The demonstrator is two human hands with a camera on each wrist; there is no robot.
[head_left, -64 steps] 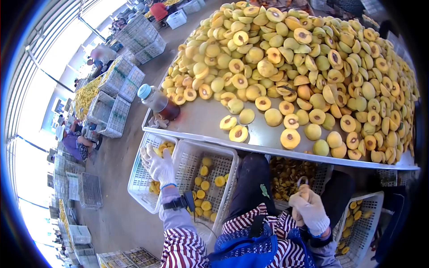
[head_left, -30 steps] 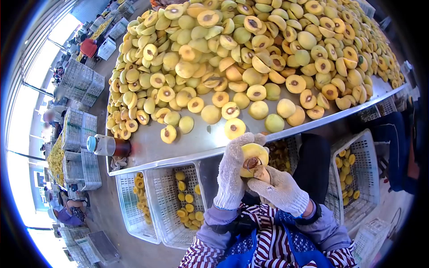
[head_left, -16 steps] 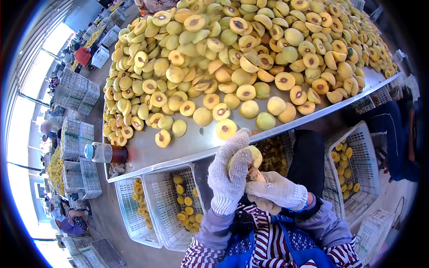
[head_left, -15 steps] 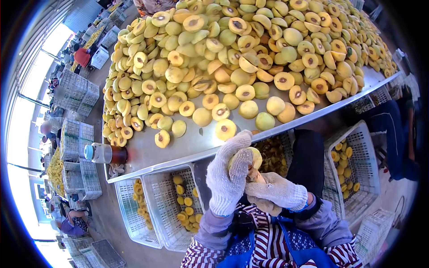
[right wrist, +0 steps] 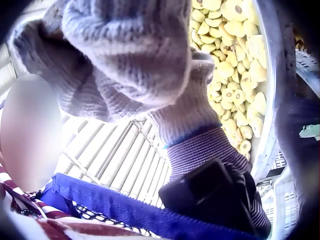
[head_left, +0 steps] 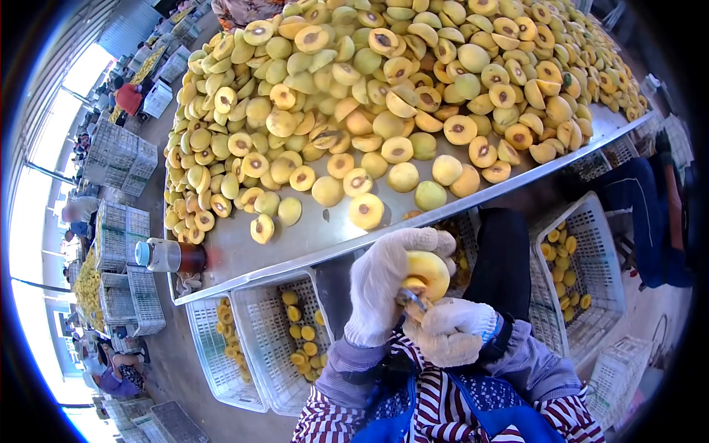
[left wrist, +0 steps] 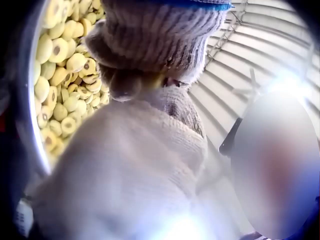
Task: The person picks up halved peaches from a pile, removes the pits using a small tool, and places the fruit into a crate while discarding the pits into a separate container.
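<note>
At the lower centre of the head view, the left hand in a white knit glove (head_left: 384,284) is curling around a round yellow halved peach (head_left: 426,274). The gloved right hand (head_left: 452,332) is gripping a small metal pitting tool (head_left: 410,299) against it, below the steel table edge (head_left: 295,258).

Two knit gloves close up, fruit heaped behind

The right hand (right wrist: 125,55) in a white knit glove fills the upper frame, fingers (right wrist: 75,80) curled; what they hold is hidden. Beyond it the left hand (right wrist: 192,107), gloved alike, ends in a blue-edged cuff over a striped sleeve (right wrist: 205,150) and a black wrist device (right wrist: 210,197). Halved yellow fruit (right wrist: 232,75) lies piled on the metal surface (right wrist: 267,115). A blue apron strap (right wrist: 115,205) crosses below.
</note>
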